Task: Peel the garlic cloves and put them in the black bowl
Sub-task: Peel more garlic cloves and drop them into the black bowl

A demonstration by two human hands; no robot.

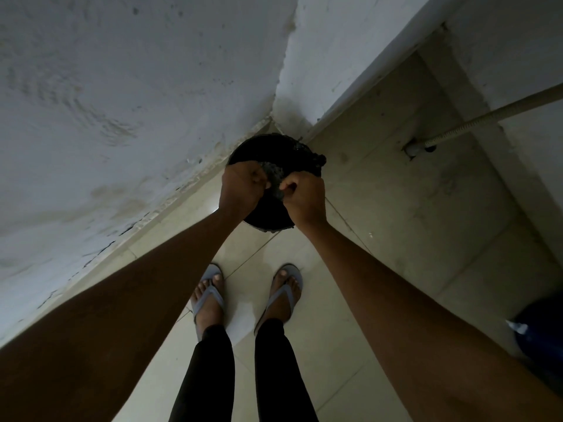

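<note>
two bare forearms are reaching forward and down from the bottom corners of the frame, meeting over a black round container (pixel 271 214) that is sitting on the pale tiled floor (pixel 396 208) in the corner where two whitish, stained walls (pixel 122 102) are joining. left hand (pixel 242 185) and right hand (pixel 303 196) are both curling their fingers around a dark, rough-textured lump (pixel 272 176) held between them just above the container — what the lump is cannot be told in the dim light, and no garlic cloves can be made out. below the arms, two feet in grey flip-flops (pixel 210 295) and black trousers are standing on the tiles. a ribbed hose (pixel 487 117) is running along the right wall, and a dark blue object (pixel 539 336) is showing at the right edge.
</note>
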